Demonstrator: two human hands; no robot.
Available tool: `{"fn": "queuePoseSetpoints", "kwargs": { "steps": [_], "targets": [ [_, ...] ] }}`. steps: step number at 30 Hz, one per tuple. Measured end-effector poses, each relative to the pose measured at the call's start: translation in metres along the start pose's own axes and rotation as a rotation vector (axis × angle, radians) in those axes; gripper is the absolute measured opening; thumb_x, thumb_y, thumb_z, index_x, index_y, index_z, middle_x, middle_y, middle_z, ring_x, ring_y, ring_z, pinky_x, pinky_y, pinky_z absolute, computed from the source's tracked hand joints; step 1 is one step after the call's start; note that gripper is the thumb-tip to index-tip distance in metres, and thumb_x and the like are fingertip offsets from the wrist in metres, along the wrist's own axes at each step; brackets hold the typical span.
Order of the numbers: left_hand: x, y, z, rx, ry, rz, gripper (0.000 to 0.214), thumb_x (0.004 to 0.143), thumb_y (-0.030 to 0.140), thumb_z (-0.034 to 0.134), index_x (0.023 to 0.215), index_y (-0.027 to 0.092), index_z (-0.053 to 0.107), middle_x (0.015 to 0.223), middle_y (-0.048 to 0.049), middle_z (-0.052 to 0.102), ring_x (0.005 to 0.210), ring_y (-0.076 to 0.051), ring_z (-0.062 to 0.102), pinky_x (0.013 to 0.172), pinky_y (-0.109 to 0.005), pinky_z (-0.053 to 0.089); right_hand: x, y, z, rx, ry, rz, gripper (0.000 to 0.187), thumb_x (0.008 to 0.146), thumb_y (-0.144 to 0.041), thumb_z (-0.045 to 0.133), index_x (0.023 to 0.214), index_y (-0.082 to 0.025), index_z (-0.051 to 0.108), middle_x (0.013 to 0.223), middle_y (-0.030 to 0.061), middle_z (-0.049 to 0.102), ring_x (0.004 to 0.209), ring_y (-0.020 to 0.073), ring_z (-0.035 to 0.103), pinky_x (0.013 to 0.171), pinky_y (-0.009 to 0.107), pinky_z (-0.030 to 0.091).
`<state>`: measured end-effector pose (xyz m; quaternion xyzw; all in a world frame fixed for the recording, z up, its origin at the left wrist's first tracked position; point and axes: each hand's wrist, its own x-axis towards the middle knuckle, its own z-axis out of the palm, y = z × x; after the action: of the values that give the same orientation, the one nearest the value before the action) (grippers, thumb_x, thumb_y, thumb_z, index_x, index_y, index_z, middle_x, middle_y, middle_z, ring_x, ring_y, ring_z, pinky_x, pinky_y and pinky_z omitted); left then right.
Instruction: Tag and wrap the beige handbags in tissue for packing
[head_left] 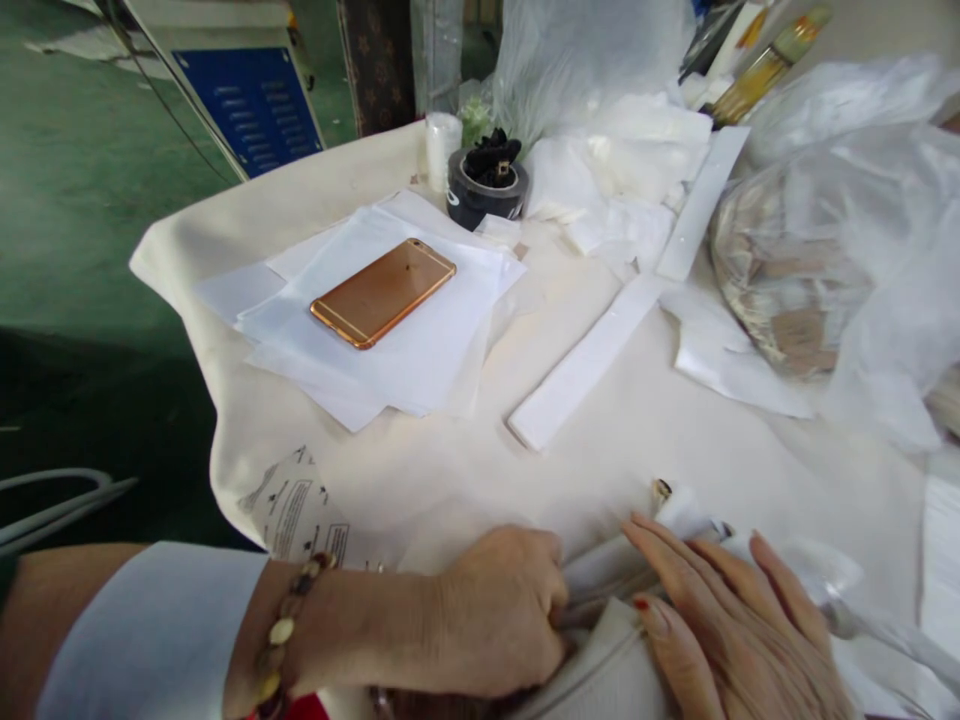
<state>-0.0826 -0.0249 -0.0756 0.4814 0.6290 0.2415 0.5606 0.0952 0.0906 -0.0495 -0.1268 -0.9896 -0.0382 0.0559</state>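
Note:
My left hand (495, 610) is at the near edge of the table, curled into a closed grip on a fold of white fabric (607, 670); a beaded bracelet sits on its wrist. My right hand (720, 620) lies just to its right with fingers stretched out flat, pressing on the same white fabric, fingertips near a small rolled end (664, 492). A gold phone (384, 291) lies face down on a stack of white sheets (420, 350), farther back and to the left.
A white cloth (600, 430) covers the table. A long white strip (581, 365) lies in the middle. A black tape roll (486, 190) stands at the back. Clear plastic bags (810, 260) pile up on the right. A printed paper (296, 510) hangs at the near left edge.

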Motion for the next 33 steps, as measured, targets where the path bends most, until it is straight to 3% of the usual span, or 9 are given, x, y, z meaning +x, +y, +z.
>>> {"fn": "queuePoseSetpoints", "kwargs": {
  "steps": [5,9,14,19,23,26,28,30,33],
  "targets": [
    [0.007,-0.004,0.002,-0.035,0.029,-0.054,0.022,0.058,0.015,0.056,0.045,0.016,0.039,0.06,0.0031,0.04,0.051,-0.007,0.034,0.041,-0.022,0.021,0.012,-0.019,-0.002,0.073,0.056,0.196,0.039,0.095,-0.035,0.03,0.108,-0.021,0.064,0.108,0.0014,0.07,0.097,0.0235,0.06,0.102,0.049,0.029],
    [-0.007,0.001,-0.004,-0.08,0.048,0.064,0.021,0.065,0.014,0.047,0.046,0.016,0.037,0.064,0.0031,0.04,0.058,-0.008,0.039,0.05,-0.022,0.029,0.02,-0.031,-0.003,0.179,0.085,0.374,0.04,0.097,-0.037,0.031,0.097,-0.023,0.068,0.106,-0.0008,0.07,0.099,0.0209,0.059,0.107,0.048,0.024],
    [-0.028,0.013,-0.005,-0.067,0.131,0.111,0.036,0.084,0.04,0.034,0.055,0.019,0.035,0.069,0.0022,0.041,0.065,-0.013,0.043,0.062,-0.027,0.034,0.026,-0.038,-0.012,0.216,0.034,0.411,0.031,0.096,-0.035,0.039,0.094,-0.023,0.067,0.104,-0.0012,0.07,0.101,0.0196,0.057,0.109,0.047,0.02],
    [-0.022,0.017,0.005,0.227,0.302,-0.012,0.043,0.06,0.056,0.061,0.057,0.021,0.035,0.064,0.0042,0.038,0.064,-0.015,0.04,0.06,-0.028,0.029,0.028,-0.044,-0.011,0.181,0.06,0.453,0.03,0.094,-0.038,0.044,0.088,-0.019,0.066,0.094,0.0006,0.07,0.098,0.0187,0.057,0.111,0.044,0.02],
    [-0.011,0.01,0.006,0.291,0.35,-0.092,0.046,0.058,0.06,0.059,0.055,0.022,0.033,0.057,0.0055,0.034,0.06,-0.015,0.039,0.055,-0.028,0.026,0.024,-0.045,-0.021,0.267,0.163,0.404,0.021,0.093,-0.033,0.049,0.095,-0.019,0.064,0.098,0.0009,0.069,0.102,0.0159,0.058,0.111,0.039,0.023],
    [-0.008,0.006,0.001,0.321,0.36,-0.065,0.047,0.057,0.064,0.058,0.06,0.022,0.036,0.059,0.0046,0.04,0.063,-0.018,0.045,0.057,-0.028,0.029,0.001,-0.048,-0.05,0.332,0.291,0.408,0.019,0.092,-0.029,0.051,0.104,-0.019,0.062,0.112,0.0028,0.066,0.111,0.0147,0.055,0.111,0.04,0.026],
    [-0.008,0.006,-0.003,0.295,0.316,-0.025,0.048,0.057,0.066,0.058,0.068,0.021,0.044,0.065,0.0026,0.049,0.068,-0.021,0.051,0.06,-0.029,0.034,-0.031,-0.055,-0.069,0.302,0.391,0.494,0.023,0.092,-0.028,0.05,0.108,-0.018,0.061,0.118,0.0063,0.063,0.115,0.0177,0.053,0.11,0.043,0.03],
    [-0.008,0.007,-0.007,0.259,0.247,0.0,0.051,0.059,0.066,0.057,0.077,0.019,0.05,0.073,-0.0007,0.058,0.076,-0.024,0.056,0.063,-0.03,0.038,-0.074,-0.067,-0.075,0.26,0.491,0.66,0.027,0.092,-0.029,0.047,0.112,-0.017,0.059,0.122,0.0101,0.06,0.117,0.021,0.052,0.104,0.044,0.039],
    [-0.009,0.013,-0.01,0.22,0.147,-0.029,0.053,0.06,0.066,0.056,0.082,0.018,0.055,0.083,-0.0049,0.066,0.085,-0.028,0.06,0.063,-0.03,0.042,-0.142,-0.097,-0.052,0.226,0.586,1.076,0.036,0.091,-0.034,0.046,0.121,-0.016,0.054,0.127,0.0148,0.056,0.117,0.0243,0.055,0.081,0.036,0.056]
  ]
}}
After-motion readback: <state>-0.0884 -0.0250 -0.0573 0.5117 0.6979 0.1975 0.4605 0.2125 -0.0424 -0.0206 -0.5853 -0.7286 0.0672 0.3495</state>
